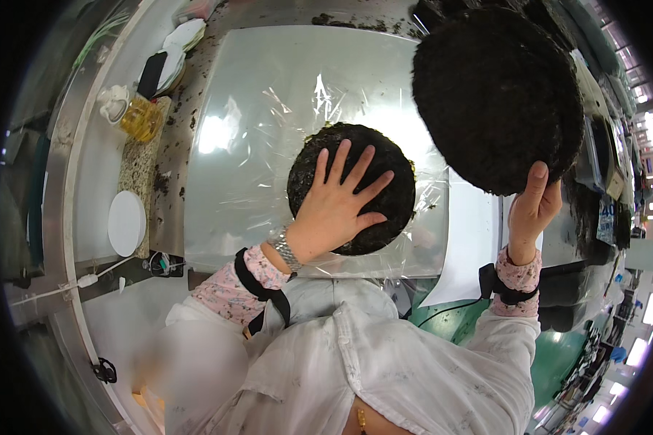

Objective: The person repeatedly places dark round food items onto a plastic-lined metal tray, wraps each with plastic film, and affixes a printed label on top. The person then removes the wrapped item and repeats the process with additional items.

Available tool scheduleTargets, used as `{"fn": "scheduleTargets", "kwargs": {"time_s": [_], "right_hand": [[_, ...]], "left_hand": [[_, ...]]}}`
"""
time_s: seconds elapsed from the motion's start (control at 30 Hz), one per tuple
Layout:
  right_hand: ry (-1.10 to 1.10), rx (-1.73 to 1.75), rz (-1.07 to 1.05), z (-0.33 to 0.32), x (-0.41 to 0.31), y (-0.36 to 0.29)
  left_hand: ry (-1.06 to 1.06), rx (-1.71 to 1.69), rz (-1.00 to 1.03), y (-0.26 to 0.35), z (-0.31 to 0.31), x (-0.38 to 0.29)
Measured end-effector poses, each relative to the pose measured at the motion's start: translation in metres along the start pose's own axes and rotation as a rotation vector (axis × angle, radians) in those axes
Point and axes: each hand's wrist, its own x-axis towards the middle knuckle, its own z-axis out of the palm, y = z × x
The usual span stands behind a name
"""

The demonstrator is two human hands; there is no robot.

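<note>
My left hand (340,204) lies flat with spread fingers on a round sheet of dark dried seaweed (394,163), which rests on clear plastic film over a pale metal board (239,190). At the right, my right hand (534,204) pinches the lower edge of a larger round dark seaweed sheet or stack (495,98), thumb on top and fingers beneath. That piece is raised towards the camera; whether it holds more than one layer is hard to tell. The two dark rounds are apart.
Along the left side are a plastic jug of yellow liquid (141,118), a white disc (127,223), a black phone-like slab (152,74) and a speckled stone strip (136,163). White paper (468,234) hangs over the near edge at right. Dark crumbs lie around the board.
</note>
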Motion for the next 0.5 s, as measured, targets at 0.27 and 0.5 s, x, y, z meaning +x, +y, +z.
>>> {"fn": "scheduleTargets", "kwargs": {"time_s": [0.27, 0.5], "right_hand": [[-0.033, 0.165, 0.191, 0.013, -0.016, 0.011], [-0.220, 0.585, 0.504, 0.036, -0.056, -0.001]], "left_hand": [[-0.135, -0.039, -0.065, 0.003, 0.019, -0.017], [0.444, -1.258, -0.687, -0.027, -0.039, -0.003]]}}
